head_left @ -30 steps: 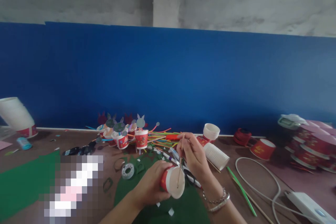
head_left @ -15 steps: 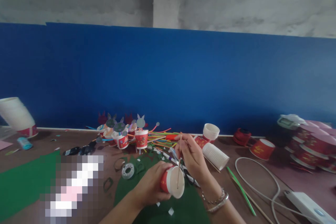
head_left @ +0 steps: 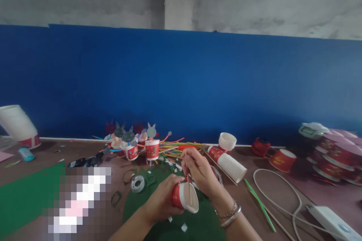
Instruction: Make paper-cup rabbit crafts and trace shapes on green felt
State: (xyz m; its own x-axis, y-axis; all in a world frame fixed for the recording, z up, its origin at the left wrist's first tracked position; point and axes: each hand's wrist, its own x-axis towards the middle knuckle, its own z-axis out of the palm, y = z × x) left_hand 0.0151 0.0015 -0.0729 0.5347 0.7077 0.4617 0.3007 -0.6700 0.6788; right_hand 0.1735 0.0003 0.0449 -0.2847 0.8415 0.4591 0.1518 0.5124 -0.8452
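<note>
My left hand (head_left: 161,199) is wrapped round a red and white paper cup (head_left: 177,196), tipped so that its mouth faces toward me and to the right. The rim of the cup looks squeezed out of round. In the fingers of my right hand (head_left: 203,171) is a thin wooden stick (head_left: 190,192), its lower part inside the cup's mouth. The stick's tip appears to lie against the inner wall or bottom; I cannot tell which. Under both hands lies a dark green sheet (head_left: 158,229) with small white scraps. A roll of tape (head_left: 137,183) sits left of the cup.
Finished-looking cups with animal-shaped cutouts (head_left: 152,150) stand at the back, beside coloured sticks (head_left: 169,150). A stack of paper cups (head_left: 232,167) lies on the right. Farther right are a white cable (head_left: 278,171), a power strip (head_left: 330,220) and stacked red cups (head_left: 333,158).
My right hand has moved slightly left and down with the stick, closer to the cup. The cup's round rim now looks squeezed. My left hand stays nearly in place.
</note>
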